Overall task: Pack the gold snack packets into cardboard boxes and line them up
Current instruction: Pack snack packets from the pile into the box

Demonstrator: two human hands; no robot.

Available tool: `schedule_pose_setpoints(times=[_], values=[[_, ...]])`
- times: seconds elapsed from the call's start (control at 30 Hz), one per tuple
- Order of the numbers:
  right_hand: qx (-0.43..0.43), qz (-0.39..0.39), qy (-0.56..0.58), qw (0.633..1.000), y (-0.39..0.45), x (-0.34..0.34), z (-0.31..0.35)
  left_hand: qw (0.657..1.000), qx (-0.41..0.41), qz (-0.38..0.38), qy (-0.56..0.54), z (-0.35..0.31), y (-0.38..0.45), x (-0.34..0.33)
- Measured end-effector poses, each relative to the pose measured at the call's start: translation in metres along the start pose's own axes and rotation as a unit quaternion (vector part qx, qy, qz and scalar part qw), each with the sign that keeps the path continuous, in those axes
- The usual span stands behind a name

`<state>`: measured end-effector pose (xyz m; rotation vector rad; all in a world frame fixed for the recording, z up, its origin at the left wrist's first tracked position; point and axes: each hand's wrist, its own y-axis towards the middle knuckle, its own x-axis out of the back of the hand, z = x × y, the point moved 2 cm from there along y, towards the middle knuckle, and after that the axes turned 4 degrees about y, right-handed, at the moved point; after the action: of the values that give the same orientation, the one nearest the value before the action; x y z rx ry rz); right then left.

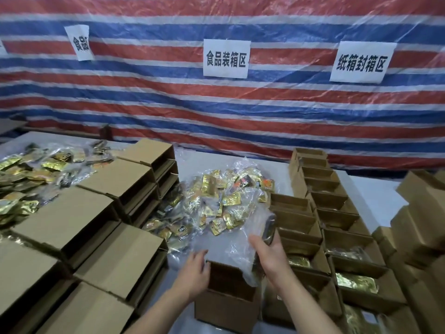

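Even, soft, fairly bright light, no clear single source. Shadows weak, just dark interiors in the open box (231, 283) under my hands. Glare streaks on the clear film over the striped tarp (216, 112) and glints off the gold packets (216, 201). Strong wide-angle bowing at the edges. Motion blur on the plastic bag (240, 239) by my right hand (269, 251); overall soft detail.

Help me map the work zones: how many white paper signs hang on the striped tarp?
3 in full view: a curled sign at upper left, one in the middle, one at the right. A white sliver at the left edge may be a fourth.
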<state>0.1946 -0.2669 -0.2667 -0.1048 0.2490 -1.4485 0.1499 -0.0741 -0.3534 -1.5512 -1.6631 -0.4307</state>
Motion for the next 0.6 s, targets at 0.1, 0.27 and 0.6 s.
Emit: schedule_pose_setpoints(times=[0.1, 0.27, 0.6], values=[[0.014, 0.013, -0.121, 0.992, 0.007, -0.015, -0.021, 0.998, 0.014, 0.050, 0.031, 0.040, 0.003, -0.020], [-0.041, 0.104, -0.304, 0.946, 0.023, -0.022, -0.068, 0.996, -0.009, 0.072, -0.043, 0.063, 0.006, -0.037], [-0.034, 0.317, -0.604, 0.730, 0.032, -0.033, -0.108, 0.991, 0.037, 0.037, -0.124, 0.074, -0.003, -0.047]])
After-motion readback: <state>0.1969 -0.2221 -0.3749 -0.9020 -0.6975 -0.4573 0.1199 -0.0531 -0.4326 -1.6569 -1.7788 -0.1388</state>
